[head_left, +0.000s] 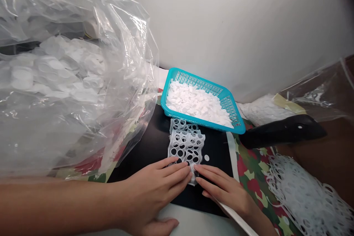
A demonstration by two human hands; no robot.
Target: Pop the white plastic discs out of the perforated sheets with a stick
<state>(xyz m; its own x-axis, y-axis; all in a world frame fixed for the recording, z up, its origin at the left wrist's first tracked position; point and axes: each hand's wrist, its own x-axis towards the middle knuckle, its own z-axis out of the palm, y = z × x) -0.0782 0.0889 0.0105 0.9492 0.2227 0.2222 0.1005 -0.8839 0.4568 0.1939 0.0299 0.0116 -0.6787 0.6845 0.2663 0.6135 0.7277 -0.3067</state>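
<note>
A white plastic strip punched with rows of round holes [186,139] lies rippled on a black mat [138,151]. My left hand [163,184] rests flat across the strip's near end, fingers stretched out and thumb apart. From the other side, my right hand [226,188] touches the strip's right edge with extended fingertips. Its lower fingers are partly hidden, and a narrow white edge [239,219] passes by its palm. One small white disc [207,158] sits on the mat just right of the strip.
A turquoise basket [240,123] of small white pieces stands behind the strip. A large clear bag [132,44] of translucent pieces fills the left. At right are a black handle-like object [282,131], a pile of holed white strips [309,195] and a camouflage cloth [253,180].
</note>
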